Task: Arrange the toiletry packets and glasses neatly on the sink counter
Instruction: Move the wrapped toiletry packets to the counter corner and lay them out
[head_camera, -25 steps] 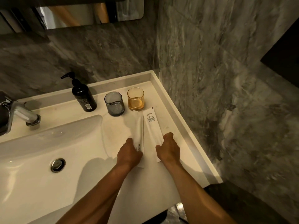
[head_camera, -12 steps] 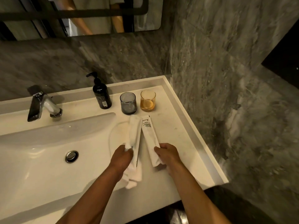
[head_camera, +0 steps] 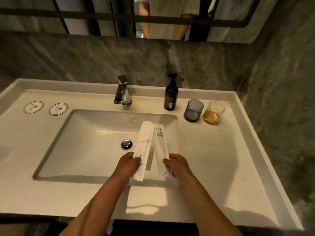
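Observation:
My left hand (head_camera: 127, 165) grips the near end of a long white toiletry packet (head_camera: 144, 142) printed with dark letters. My right hand (head_camera: 177, 166) grips a second white packet (head_camera: 160, 143) with small print near its far end. Both packets are lifted and lean toward each other over the right part of the basin (head_camera: 88, 137). A grey glass (head_camera: 193, 110) and an amber glass (head_camera: 214, 112) stand side by side on the sink counter (head_camera: 213, 150) at the back right, apart from my hands.
A dark pump bottle (head_camera: 171, 96) stands left of the grey glass. The chrome tap (head_camera: 123, 92) is behind the basin, the drain plug (head_camera: 127, 144) just left of the packets. Two round white lids (head_camera: 46, 108) lie at the counter's left. Stone wall on the right.
Both packets have been lifted off the right counter and carried left over the basin. My view has swung left, so the whole sink and the left counter show.

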